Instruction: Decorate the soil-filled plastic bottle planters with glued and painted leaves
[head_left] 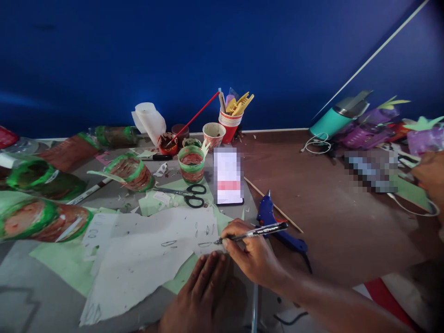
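My right hand (248,252) pinches a black pen (267,230), its tip down on a white sheet of paper (138,259). Small outlined shapes are drawn on the sheet, several of them near the pen tip. Flat at the sheet's lower right edge lies my left hand (201,293), fingers stretched out, holding nothing. Light green paper (55,263) shows from under the white sheet. A phone (229,178) with a lit, blurred screen stands just beyond my right hand. Close beside that hand is a blue glue gun (277,226), partly behind the pen.
Black-handled scissors (192,194) lie past the sheet. Painted green and brown containers (45,219) crowd the left. Behind stand a paper roll (149,122), a painted cup (192,164) and a red cup of tools (231,125). A turquoise bottle (333,118) and another person's hand (430,173) are right.
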`<move>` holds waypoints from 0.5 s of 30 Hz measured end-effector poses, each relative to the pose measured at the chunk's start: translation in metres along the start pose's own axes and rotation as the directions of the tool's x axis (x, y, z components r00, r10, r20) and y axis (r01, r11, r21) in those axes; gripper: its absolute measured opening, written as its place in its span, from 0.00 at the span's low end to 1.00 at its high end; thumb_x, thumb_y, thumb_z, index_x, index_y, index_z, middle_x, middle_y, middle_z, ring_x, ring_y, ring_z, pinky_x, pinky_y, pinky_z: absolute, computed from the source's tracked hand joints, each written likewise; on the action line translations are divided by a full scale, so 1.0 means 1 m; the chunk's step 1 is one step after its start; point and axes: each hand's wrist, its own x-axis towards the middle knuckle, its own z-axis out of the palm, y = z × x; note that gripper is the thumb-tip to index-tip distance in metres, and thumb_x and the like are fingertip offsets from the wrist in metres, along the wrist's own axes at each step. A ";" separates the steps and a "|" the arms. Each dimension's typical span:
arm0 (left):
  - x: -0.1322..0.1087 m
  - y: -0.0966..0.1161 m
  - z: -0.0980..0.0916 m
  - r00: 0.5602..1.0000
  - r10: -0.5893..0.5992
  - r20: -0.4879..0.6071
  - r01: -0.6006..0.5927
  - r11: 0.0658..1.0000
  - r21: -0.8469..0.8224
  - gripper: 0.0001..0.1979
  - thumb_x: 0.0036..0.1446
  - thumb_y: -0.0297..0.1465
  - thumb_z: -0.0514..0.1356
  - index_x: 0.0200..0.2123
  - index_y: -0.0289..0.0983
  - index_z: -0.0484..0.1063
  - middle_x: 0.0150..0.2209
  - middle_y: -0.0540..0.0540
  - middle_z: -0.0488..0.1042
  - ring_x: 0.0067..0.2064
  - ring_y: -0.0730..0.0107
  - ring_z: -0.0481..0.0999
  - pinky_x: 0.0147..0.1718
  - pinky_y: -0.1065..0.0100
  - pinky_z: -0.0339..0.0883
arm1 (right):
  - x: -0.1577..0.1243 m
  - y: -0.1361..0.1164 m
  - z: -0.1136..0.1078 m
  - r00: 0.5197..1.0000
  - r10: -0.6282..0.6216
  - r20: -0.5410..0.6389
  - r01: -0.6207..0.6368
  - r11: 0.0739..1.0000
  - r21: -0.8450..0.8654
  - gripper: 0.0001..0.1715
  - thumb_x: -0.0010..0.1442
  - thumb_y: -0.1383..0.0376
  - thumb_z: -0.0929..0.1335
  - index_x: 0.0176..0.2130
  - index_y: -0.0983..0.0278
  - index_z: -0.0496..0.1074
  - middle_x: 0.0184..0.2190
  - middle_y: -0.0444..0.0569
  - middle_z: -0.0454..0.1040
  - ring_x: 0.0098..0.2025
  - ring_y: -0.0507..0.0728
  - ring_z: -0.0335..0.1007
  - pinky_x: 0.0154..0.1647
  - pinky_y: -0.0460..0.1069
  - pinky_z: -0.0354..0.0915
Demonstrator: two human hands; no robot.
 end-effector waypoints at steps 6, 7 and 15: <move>0.000 0.000 0.001 0.999 -0.011 -0.046 0.010 1.000 -0.002 0.25 0.58 0.42 0.56 0.57 0.41 0.64 0.63 0.41 0.59 0.63 0.51 0.56 0.59 0.54 0.53 | -0.001 0.001 0.000 1.000 -0.009 0.004 0.009 1.000 -0.005 0.06 0.57 0.71 0.64 0.34 0.63 0.69 0.30 0.47 0.72 0.36 0.55 0.69 0.39 0.50 0.65; 0.000 0.000 0.002 0.998 -0.011 -0.059 0.011 1.000 -0.002 0.24 0.58 0.41 0.56 0.57 0.41 0.65 0.63 0.42 0.60 0.63 0.51 0.56 0.59 0.54 0.53 | -0.001 0.001 0.000 1.000 -0.009 0.005 0.009 1.000 -0.007 0.06 0.57 0.71 0.64 0.34 0.63 0.69 0.30 0.47 0.72 0.36 0.56 0.69 0.40 0.50 0.65; -0.001 -0.001 0.000 1.000 0.014 0.026 -0.013 1.000 -0.014 0.29 0.58 0.40 0.56 0.60 0.38 0.59 0.62 0.38 0.60 0.63 0.50 0.57 0.58 0.53 0.54 | -0.001 0.001 0.001 1.000 -0.009 0.009 0.009 1.000 -0.010 0.06 0.57 0.72 0.64 0.33 0.63 0.70 0.29 0.47 0.71 0.36 0.55 0.68 0.39 0.50 0.65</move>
